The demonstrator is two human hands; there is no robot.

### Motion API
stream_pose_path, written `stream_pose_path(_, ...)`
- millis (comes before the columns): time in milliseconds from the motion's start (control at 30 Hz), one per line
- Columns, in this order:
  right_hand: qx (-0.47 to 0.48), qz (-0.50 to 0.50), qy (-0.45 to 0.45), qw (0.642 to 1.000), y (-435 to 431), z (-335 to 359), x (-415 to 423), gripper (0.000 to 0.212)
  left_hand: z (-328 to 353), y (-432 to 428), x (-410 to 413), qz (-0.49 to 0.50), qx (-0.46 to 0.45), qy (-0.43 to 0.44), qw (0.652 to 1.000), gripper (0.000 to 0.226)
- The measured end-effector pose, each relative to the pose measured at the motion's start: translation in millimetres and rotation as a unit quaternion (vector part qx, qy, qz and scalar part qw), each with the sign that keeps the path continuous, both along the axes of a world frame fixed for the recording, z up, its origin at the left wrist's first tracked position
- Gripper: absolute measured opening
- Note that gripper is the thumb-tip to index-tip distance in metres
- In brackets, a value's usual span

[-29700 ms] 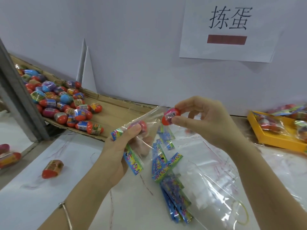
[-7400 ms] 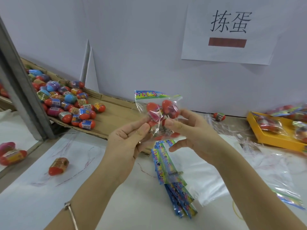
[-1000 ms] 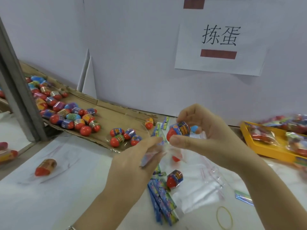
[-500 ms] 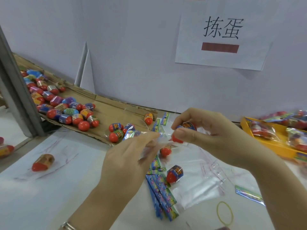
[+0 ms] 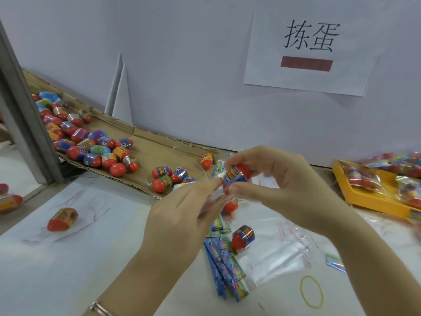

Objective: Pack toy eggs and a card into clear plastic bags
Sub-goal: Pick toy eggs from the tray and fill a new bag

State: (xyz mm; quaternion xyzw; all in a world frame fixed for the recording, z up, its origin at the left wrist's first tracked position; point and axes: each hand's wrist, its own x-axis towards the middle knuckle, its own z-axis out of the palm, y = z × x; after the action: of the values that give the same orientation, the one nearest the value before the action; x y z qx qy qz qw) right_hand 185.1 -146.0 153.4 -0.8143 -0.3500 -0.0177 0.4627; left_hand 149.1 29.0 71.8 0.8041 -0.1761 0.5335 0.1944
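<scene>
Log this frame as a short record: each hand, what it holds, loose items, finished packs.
left hand: pinches the mouth of a clear bag
right hand: pinches a toy egg at the bag's mouth
loose egg: lies on the table beside the card stack
egg supply: on the cardboard sheet, far left
yellow tray: holds filled bags, far right
rubber band: flat on the table, near side
</scene>
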Motion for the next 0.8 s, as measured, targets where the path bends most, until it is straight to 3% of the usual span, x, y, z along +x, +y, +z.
stream_pose_path(100,0.007,0.045,0.038,0.998,-8,7,0,0.024,-1,-2,1,-0.021,-0.03,0.006,0.999,0.033)
stream_pose_path(300,0.003,0.001,0.032,0.999,7,-1,-6,0.022,-2,-2,3,-0.025,-0.031,0.014,0.999,0.034)
stream_pose_path(500,-0.039,0.034,0.004,0.999,-3,3,-2,0.018,-4,-2,4,-0.033,-0.031,-0.005,0.999,0.032)
stream_pose_path(567,-0.027,-0.006,-0.043,0.999,-9,5,1,0.029,-2,-3,4,-0.056,-0.029,-0.003,0.998,0.032)
stream_pose_path(633,-0.05,-0.045,-0.063,0.996,-14,4,5,0.059,-1,-3,4,-0.091,-0.016,0.001,0.996,0.031)
stream_pose_path(700,-0.087,-0.014,0.0,0.996,-15,3,6,0.074,0,-2,5,-0.124,0.01,0.015,0.992,0.029)
stream_pose_path(800,-0.065,0.122,0.163,0.977,-14,1,7,0.067,-1,-1,6,-0.139,0.046,0.023,0.989,0.029)
